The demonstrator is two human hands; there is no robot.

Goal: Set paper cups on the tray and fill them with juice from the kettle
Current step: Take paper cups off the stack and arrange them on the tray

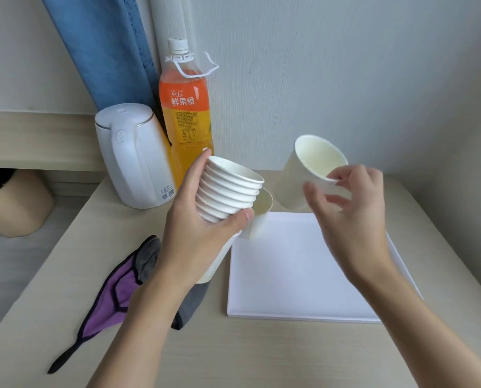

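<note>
The pale counter (261, 359) carries everything. On it, lying square to the person, is the white tray (289, 275), flat, thin and low-rimmed; it looks light enough to skid if a cup is pushed down hard on it. Back left stands the white kettle (133, 158), lid shut and handle facing the person. If it holds the juice it will be the one heavy thing here, best taken by that handle with a full grip. Touching or just behind it is a tall juice bottle (187, 107), and a purple and grey cloth (116, 292) lies at the near left.

The left hand (197, 233) has its grip wrapped round a stack of paper cups (228, 189), tilted, thumb across the lower rims. The stack is light but thin-walled, so a hard squeeze would likely dent it.

The right hand (351, 219) pinches a single cup (312, 169) at its rim with the fingertips, in the air above the tray's far edge, mouth tipped toward the person. The rolled rim is the stiffest place to hold; the wall below would buckle. Empty, the cup should tip easily, so it wants setting down flat.

A third cup (258, 219) stands upright at the tray's far left corner, its base partly hidden by the thumb
</note>
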